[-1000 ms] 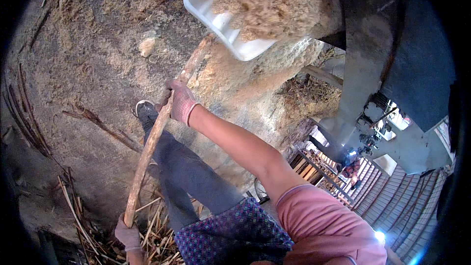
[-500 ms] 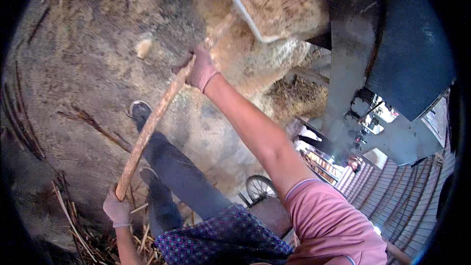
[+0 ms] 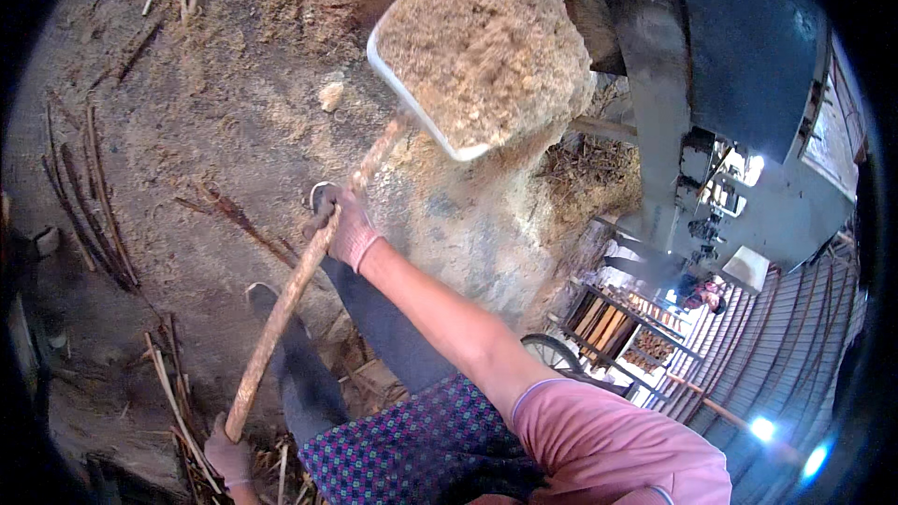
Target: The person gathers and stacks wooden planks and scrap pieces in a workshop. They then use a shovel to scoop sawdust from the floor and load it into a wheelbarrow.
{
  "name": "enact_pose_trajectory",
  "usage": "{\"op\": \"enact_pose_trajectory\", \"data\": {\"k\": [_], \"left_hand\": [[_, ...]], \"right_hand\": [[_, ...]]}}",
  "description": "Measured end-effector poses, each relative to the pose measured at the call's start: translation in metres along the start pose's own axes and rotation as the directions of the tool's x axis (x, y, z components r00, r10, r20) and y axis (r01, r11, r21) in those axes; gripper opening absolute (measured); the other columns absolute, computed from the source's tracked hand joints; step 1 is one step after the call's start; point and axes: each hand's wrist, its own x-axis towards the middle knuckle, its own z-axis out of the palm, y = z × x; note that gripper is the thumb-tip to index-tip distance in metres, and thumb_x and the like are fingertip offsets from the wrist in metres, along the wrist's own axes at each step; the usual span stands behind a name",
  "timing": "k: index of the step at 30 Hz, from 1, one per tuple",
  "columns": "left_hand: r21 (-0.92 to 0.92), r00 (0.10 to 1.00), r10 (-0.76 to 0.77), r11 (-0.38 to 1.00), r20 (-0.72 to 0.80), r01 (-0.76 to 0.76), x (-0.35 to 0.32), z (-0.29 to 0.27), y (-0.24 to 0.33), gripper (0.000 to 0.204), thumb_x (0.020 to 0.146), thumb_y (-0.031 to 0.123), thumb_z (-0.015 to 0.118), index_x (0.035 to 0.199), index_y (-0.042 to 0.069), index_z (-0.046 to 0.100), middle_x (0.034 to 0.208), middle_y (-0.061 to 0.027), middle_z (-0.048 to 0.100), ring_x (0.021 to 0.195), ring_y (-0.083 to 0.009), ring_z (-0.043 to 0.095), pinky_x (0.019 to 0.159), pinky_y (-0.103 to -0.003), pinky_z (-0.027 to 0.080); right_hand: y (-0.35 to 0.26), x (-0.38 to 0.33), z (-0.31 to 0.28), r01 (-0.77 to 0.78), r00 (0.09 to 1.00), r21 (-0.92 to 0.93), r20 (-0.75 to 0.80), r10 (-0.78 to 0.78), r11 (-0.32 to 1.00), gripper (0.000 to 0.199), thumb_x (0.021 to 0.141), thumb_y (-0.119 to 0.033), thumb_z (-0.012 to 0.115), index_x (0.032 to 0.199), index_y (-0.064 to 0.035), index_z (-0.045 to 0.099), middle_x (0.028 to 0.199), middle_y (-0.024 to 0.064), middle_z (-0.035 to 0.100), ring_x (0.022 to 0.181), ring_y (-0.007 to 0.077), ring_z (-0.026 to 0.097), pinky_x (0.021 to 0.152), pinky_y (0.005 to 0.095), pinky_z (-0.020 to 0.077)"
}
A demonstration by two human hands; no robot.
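Note:
My right hand [image 3: 348, 227], in a pale pinkish work glove, is closed round the middle of a long wooden shovel handle [image 3: 281, 313]. Lower left, my left hand [image 3: 227, 454], gloved alike, grips the handle's near end. At the far end is a broad shovel blade with a whitish rim [image 3: 412, 98], raised and heaped with tan sawdust [image 3: 486, 42]. Loose material at the heap's edges is blurred by motion. The handle slants from lower left to upper centre, passing over my legs.
Sticks [image 3: 89, 201] and a pale lump [image 3: 330, 96] lie on the sawdust-strewn ground. A large dark metal structure [image 3: 748, 47] stands at right. Beyond it are a spoked wheel [image 3: 550, 353], a rack of wood pieces [image 3: 603, 327] and a corrugated wall [image 3: 776, 346].
The loaded blade has come left and closer to me, and more of it shows. Both hands have kept their grip on the handle. My view has turned a little.

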Motion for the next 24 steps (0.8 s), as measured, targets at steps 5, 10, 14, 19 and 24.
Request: {"op": "enact_pose_trajectory", "data": {"k": [5, 10, 14, 19, 24], "left_hand": [[0.085, 0.978, 0.15, 0.987, -0.143, -0.139, -0.094, -0.082, -0.032, 0.038, 0.078, 0.016, 0.074, 0.115, 0.01, 0.071, 0.082, -0.0157, 0.072, 0.073, -0.0362, 0.07, 0.066, -0.046, 0.056], [0.097, 0.98, 0.163, 0.984, -0.111, -0.152, -0.169, -0.132, -0.081, 0.038, 0.08, 0.025, 0.073, 0.117, 0.017, 0.071, 0.087, -0.0153, 0.074, 0.08, -0.039, 0.071, 0.069, -0.048, 0.057], [0.136, 0.994, 0.11, 0.984, 0.013, -0.111, -0.227, -0.167, -0.083, 0.037, 0.084, 0.029, 0.072, 0.12, 0.022, 0.07, 0.097, -0.0129, 0.076, 0.09, -0.0369, 0.073, 0.078, -0.049, 0.057], [0.179, 0.984, 0.179, 0.968, -0.006, -0.175, -0.273, -0.161, -0.116, 0.035, 0.088, 0.029, 0.067, 0.122, 0.023, 0.068, 0.099, -0.0135, 0.075, 0.095, -0.0368, 0.072, 0.082, -0.046, 0.057], [0.223, 0.935, 0.355, 0.911, 0.003, -0.346, -0.284, -0.147, -0.125, 0.036, 0.088, 0.034, 0.068, 0.122, 0.023, 0.069, 0.097, -0.0153, 0.075, 0.092, -0.0378, 0.071, 0.079, -0.047, 0.057]], "right_hand": [[0.05, -0.09, -0.003, -0.145, 0.979, 0.117, -0.124, 0.159, 0.982, 0.021, 0.089, -0.024, 0.062, 0.073, -0.0147, 0.051, 0.065, 0.0015, 0.046, 0.06, 0.023, 0.05, 0.069, 0.0506, 0.0544], [0.092, -0.18, -0.049, -0.095, 0.995, 0.118, 0.039, 0.091, 0.988, 0.025, 0.086, -0.022, 0.06, 0.068, -0.0163, 0.044, 0.067, 0.0021, 0.043, 0.062, 0.024, 0.049, 0.066, 0.0448, 0.0532], [0.115, -0.23, -0.104, -0.071, 0.994, 0.316, 0.1, 0.041, 0.946, 0.029, 0.091, -0.025, 0.064, 0.069, -0.0169, 0.047, 0.062, -0.0013, 0.045, 0.059, 0.0203, 0.049, 0.067, 0.0437, 0.0488], [0.152, -0.333, -0.149, 0.069, 0.983, 0.441, 0.121, -0.136, 0.895, 0.029, 0.09, -0.022, 0.065, 0.067, -0.0179, 0.047, 0.062, -0.0012, 0.047, 0.057, 0.0183, 0.049, 0.063, 0.0406, 0.048], [0.175, -0.388, -0.216, 0.175, 0.985, 0.471, -0.08, -0.156, 0.864, 0.022, 0.092, -0.023, 0.061, 0.073, -0.017, 0.051, 0.067, 0.0, 0.048, 0.06, 0.0214, 0.052, 0.067, 0.0445, 0.0507]]}}
